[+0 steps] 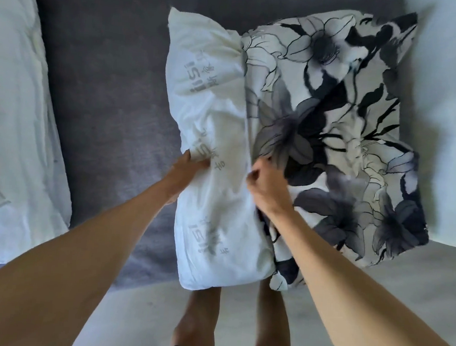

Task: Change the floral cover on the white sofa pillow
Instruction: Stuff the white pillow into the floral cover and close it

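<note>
1. Left grip (188, 167) pinching the white pillow (212, 150) near the middle of its left edge.
2. Right grip (264, 182) curled into a fist around the open edge of the floral cover (332, 131), right at the seam where the cover meets the pillow.
3. Pillow half out of the cover: bare white left half exposed, right half inside.
4. Both lying on a grey sofa (106, 83).
5. Second white pillow (11, 130) at far left.

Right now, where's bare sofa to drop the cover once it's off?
Free: grey sofa seat between the second white pillow and the white pillow. Crowded to the right, where the floral cover lies and both hands grip.
</note>
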